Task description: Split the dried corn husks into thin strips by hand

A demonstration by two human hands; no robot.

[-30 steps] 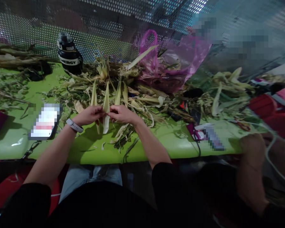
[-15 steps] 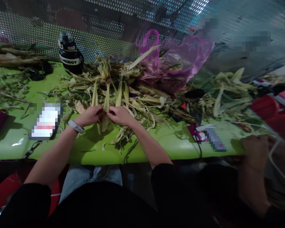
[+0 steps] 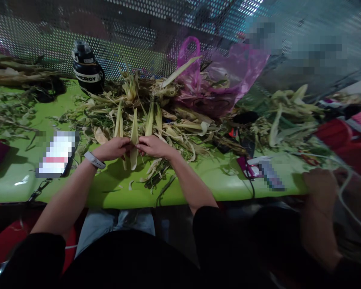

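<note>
A long pale green-yellow corn husk strip (image 3: pixel 134 126) stands between my two hands, its lower end hanging below the fingers. My left hand (image 3: pixel 117 147), with a white band on the wrist, pinches the strip from the left. From the right, my right hand (image 3: pixel 153 146) grips the same strip, fingers curled. Just behind my hands, more husk strips (image 3: pixel 150 120) lie lengthwise on the green tabletop (image 3: pixel 108 188). A heap of dry husks and shreds (image 3: pixel 165 90) spreads behind them. The fingertips are partly hidden by the strip.
A black bottle (image 3: pixel 88 72) and a pink plastic bag (image 3: pixel 219 88) stand at the back. To the left lies a lit phone (image 3: pixel 58 154). On the right are another phone (image 3: pixel 271 174), a cable and a co-worker's hand (image 3: pixel 320 182) at the table edge. A perforated panel (image 3: pixel 132 24) rises behind.
The husk strip between my hands has turned flatter to view and spread wider, its upper end a little lower. Both hands remain in nearly the same place.
</note>
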